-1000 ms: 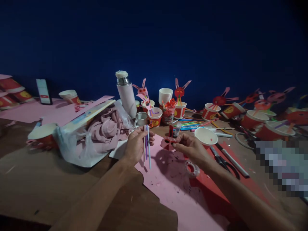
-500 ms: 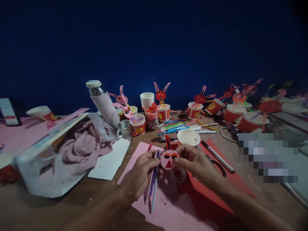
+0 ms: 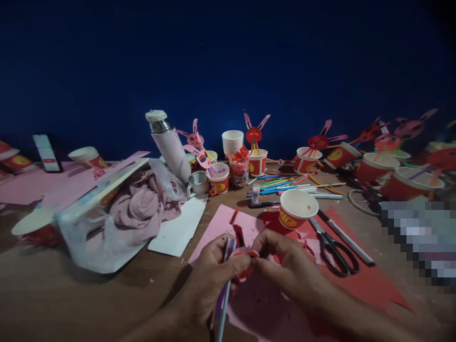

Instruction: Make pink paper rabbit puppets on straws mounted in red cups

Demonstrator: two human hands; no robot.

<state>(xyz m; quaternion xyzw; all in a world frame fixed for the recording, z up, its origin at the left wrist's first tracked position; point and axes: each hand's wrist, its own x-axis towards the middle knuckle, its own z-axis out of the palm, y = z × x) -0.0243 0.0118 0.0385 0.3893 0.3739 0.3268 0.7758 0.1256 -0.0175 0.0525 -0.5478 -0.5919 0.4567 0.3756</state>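
Note:
My left hand [image 3: 210, 280] grips a few thin straws [image 3: 223, 304], purple and blue, that run down toward me. Its thumb also presses on a small round pink paper face [image 3: 244, 259]. My right hand [image 3: 285, 268] pinches the same paper face from the right, so both hands meet over the pink paper sheet [image 3: 223, 223]. A red paper cup [image 3: 296, 209] stands just beyond my right hand. Black-handled scissors [image 3: 333, 249] lie to its right on red paper [image 3: 370, 285].
A white flask [image 3: 169, 145], a metal mug [image 3: 197, 183], a cup stack [image 3: 232, 141] and cups with bunny faces [image 3: 257, 152] line the back. Coloured straws [image 3: 281, 183] and a pen [image 3: 345, 237] lie mid-table. A plastic bag with pink cloth [image 3: 121, 213] sits left, a phone [image 3: 46, 153] far left.
Both hands came nearer to me and lower in view. The paper face has tipped from facing me to nearly edge-on, with my left thumb now on it.

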